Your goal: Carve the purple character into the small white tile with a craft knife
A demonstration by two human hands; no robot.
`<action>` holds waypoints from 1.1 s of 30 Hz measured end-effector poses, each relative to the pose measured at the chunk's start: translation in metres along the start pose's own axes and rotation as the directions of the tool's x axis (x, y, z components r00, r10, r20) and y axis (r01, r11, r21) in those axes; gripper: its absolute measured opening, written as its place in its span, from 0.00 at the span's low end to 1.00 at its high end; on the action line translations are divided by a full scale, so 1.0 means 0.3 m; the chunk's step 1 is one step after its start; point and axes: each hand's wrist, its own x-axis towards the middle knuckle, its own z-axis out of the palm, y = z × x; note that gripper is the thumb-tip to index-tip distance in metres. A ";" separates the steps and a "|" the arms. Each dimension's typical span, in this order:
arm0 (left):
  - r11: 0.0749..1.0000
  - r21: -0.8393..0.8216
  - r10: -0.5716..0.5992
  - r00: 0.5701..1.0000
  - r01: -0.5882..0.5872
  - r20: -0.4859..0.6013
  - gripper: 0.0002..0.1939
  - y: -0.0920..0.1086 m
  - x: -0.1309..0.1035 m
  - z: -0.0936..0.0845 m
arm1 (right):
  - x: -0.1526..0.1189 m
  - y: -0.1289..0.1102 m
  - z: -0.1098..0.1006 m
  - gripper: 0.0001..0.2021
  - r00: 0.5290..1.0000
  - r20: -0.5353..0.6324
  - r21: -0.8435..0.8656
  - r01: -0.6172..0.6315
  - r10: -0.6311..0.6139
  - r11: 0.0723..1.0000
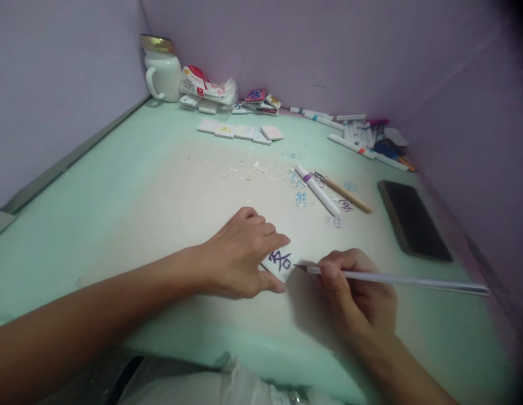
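Note:
Between the thumb and index finger of my left hand (pixel 246 256) is a small white tile (pixel 281 262) marked with a purple character. The hand holds it against the table by its edges, and part of the tile is hidden under the fingers. My right hand (pixel 358 287) grips a thin tool with a long silvery handle (pixel 413 280) like a pen. Its dark pointed tip is at the tile's right edge; whether it touches cannot be made out.
Beyond my hands lie a white marker (pixel 318 191), a wooden stick (pixel 349 196) and pale crumbs (pixel 256 166). At the right is a dark phone (pixel 413 220). Along the back stand or lie a mug (pixel 166 76), a plastic packet (pixel 208 87), tiles (pixel 244 132) and markers (pixel 358 135).

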 end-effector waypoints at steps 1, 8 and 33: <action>1.000 -0.001 -0.006 1.000 0.006 0.012 0.28 0.003 -0.003 -0.004 | -0.001 -0.001 -0.003 0.09 1.000 -0.012 -0.007 -0.001 0.001 1.000; 0.999 -0.024 -0.025 0.996 0.023 -0.081 0.22 0.020 -0.011 0.007 | -0.004 0.018 -0.011 0.07 0.995 0.066 0.027 0.066 -0.068 0.997; 0.997 0.024 -0.065 0.991 0.068 -0.114 0.20 0.037 -0.001 0.026 | 0.007 0.020 -0.016 0.07 0.976 0.192 -0.020 0.110 -0.104 0.994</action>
